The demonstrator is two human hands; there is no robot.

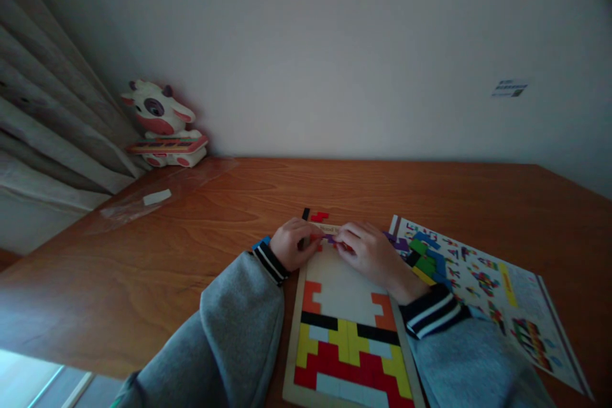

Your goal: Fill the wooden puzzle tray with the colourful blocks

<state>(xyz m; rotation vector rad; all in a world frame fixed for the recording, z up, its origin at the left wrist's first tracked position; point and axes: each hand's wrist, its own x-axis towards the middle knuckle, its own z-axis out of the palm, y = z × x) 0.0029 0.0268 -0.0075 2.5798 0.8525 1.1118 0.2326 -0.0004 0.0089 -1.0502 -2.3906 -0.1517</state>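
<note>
Meeting at the far end of a wooden puzzle tray (291, 357), the left hand (295, 243) and right hand (369, 256) had their fingers curled in at a small purple block (329, 238); I could not tell whether they pinched or merely pressed it. The near portion looked complete, with red, yellow, pale and black pieces fitted closely and orange pieces (312, 296) along both sides. The middle lay bare, so much seemed left to fill. Loose green blocks (425, 262) and others lay on the printed sheet (516, 325), crowding the right side; a red block (319, 217) sat beyond the far edge. Leftward, the surface (210, 223) offered wide room.
</note>
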